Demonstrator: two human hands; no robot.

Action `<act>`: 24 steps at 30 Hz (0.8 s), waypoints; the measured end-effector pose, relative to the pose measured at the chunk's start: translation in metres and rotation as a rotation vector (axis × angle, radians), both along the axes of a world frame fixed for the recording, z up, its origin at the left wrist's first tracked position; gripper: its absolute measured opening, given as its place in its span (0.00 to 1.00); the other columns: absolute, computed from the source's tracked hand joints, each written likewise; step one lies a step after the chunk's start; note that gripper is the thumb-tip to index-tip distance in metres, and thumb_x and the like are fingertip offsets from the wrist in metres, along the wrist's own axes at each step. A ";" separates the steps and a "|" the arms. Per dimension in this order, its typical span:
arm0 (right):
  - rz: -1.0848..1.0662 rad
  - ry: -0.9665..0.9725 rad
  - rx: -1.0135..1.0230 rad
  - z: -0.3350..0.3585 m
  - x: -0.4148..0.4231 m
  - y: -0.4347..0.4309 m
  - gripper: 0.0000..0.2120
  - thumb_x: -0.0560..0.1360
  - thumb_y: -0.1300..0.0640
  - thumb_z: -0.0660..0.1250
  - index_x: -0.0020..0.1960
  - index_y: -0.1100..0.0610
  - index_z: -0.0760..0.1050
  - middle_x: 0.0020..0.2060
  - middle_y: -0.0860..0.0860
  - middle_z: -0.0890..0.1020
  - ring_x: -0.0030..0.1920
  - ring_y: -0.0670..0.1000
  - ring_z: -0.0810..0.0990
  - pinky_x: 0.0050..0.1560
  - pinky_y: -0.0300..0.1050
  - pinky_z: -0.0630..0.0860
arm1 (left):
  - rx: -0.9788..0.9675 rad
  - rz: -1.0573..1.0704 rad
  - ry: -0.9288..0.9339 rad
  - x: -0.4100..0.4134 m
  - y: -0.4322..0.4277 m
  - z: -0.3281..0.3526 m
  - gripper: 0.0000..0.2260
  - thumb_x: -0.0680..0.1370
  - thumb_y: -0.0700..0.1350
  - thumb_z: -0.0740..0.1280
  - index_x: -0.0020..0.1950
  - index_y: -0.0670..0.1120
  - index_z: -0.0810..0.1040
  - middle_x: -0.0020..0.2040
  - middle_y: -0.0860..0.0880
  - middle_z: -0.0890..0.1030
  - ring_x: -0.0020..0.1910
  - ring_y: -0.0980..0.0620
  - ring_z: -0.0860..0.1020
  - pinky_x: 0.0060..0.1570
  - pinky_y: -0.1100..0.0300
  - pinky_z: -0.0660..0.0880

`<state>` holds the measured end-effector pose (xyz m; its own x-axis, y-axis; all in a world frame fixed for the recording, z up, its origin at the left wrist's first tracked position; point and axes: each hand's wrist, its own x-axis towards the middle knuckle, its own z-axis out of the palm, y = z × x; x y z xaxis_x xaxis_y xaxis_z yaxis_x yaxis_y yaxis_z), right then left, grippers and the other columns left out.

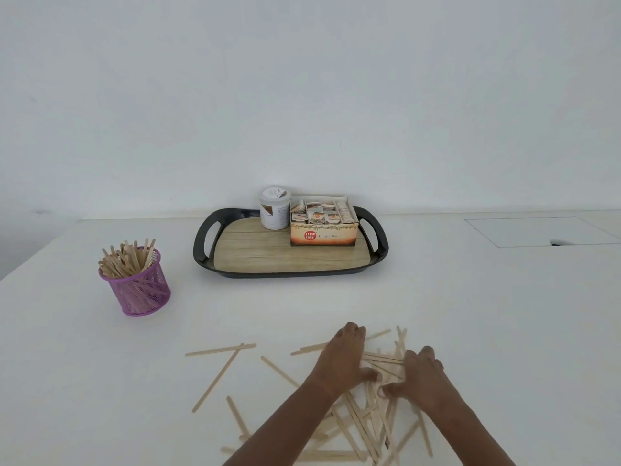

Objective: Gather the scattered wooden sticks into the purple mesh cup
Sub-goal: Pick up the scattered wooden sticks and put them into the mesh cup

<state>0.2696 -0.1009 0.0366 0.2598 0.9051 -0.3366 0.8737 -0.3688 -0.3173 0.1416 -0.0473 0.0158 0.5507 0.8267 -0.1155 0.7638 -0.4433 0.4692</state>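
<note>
A purple mesh cup (pixel 141 290) stands upright at the left of the white table, holding several wooden sticks. Several more wooden sticks (pixel 366 418) lie scattered near the front edge, some crossing each other. A few loose sticks (pixel 220 349) lie further left. My left hand (pixel 342 359) rests palm down on the pile with its fingers spread. My right hand (pixel 421 375) lies palm down beside it, to the right, thumb pointing towards the left hand. Between the two hands a small bunch of sticks (pixel 383 358) is flanked. Neither hand has closed around a stick.
A black-rimmed tray (pixel 206 260) with a wood-look floor sits at the back centre, carrying a white jar (pixel 274 208) and an open box of ginger tea (pixel 324 227). A rectangular panel outline (pixel 537 230) marks the table at the back right. A white wall stands behind.
</note>
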 end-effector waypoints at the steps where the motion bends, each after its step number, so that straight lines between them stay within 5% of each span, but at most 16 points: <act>1: 0.006 0.017 0.023 0.000 -0.002 0.002 0.18 0.70 0.48 0.71 0.48 0.57 0.67 0.51 0.54 0.65 0.59 0.56 0.71 0.50 0.41 0.70 | -0.001 0.015 -0.017 0.000 0.001 0.000 0.31 0.74 0.50 0.68 0.71 0.40 0.59 0.70 0.44 0.63 0.69 0.47 0.64 0.68 0.56 0.64; 4: 0.027 0.029 0.128 -0.004 -0.008 0.010 0.16 0.74 0.54 0.66 0.35 0.54 0.60 0.47 0.54 0.64 0.47 0.52 0.72 0.43 0.38 0.68 | 0.027 0.065 -0.062 0.000 0.005 0.001 0.23 0.77 0.42 0.64 0.70 0.41 0.62 0.68 0.46 0.66 0.65 0.47 0.69 0.64 0.56 0.69; 7: 0.078 0.016 0.199 -0.008 -0.012 0.019 0.19 0.75 0.60 0.63 0.32 0.51 0.57 0.46 0.53 0.65 0.48 0.54 0.74 0.43 0.38 0.67 | 0.068 0.095 -0.096 -0.003 0.009 0.000 0.19 0.77 0.37 0.61 0.69 0.42 0.66 0.66 0.45 0.69 0.61 0.46 0.73 0.60 0.56 0.71; 10: 0.123 0.048 0.272 -0.005 -0.014 0.024 0.04 0.75 0.64 0.62 0.47 0.57 0.73 0.50 0.56 0.71 0.52 0.56 0.76 0.49 0.42 0.72 | 0.092 0.111 -0.111 -0.006 0.012 0.001 0.18 0.77 0.35 0.60 0.67 0.42 0.68 0.64 0.45 0.71 0.60 0.45 0.74 0.59 0.55 0.71; 13: 0.163 0.100 0.326 -0.006 -0.010 0.026 0.14 0.75 0.65 0.61 0.60 0.61 0.73 0.55 0.57 0.74 0.54 0.55 0.76 0.53 0.42 0.72 | 0.100 0.139 -0.109 -0.010 0.013 0.002 0.18 0.79 0.38 0.59 0.68 0.43 0.66 0.66 0.46 0.70 0.62 0.46 0.73 0.61 0.56 0.70; 19: 0.035 0.103 0.341 -0.011 0.000 0.015 0.18 0.76 0.53 0.63 0.63 0.61 0.70 0.58 0.57 0.72 0.61 0.56 0.72 0.57 0.41 0.69 | 0.148 0.253 0.052 -0.016 0.007 0.002 0.20 0.77 0.53 0.62 0.63 0.41 0.68 0.63 0.45 0.68 0.62 0.48 0.69 0.60 0.57 0.71; 24: -0.011 0.021 0.185 -0.009 -0.008 0.015 0.24 0.73 0.43 0.66 0.57 0.62 0.71 0.56 0.58 0.70 0.60 0.56 0.70 0.54 0.42 0.71 | 0.178 0.287 0.091 -0.009 0.007 0.004 0.16 0.78 0.50 0.63 0.58 0.40 0.72 0.60 0.44 0.71 0.60 0.48 0.70 0.58 0.57 0.71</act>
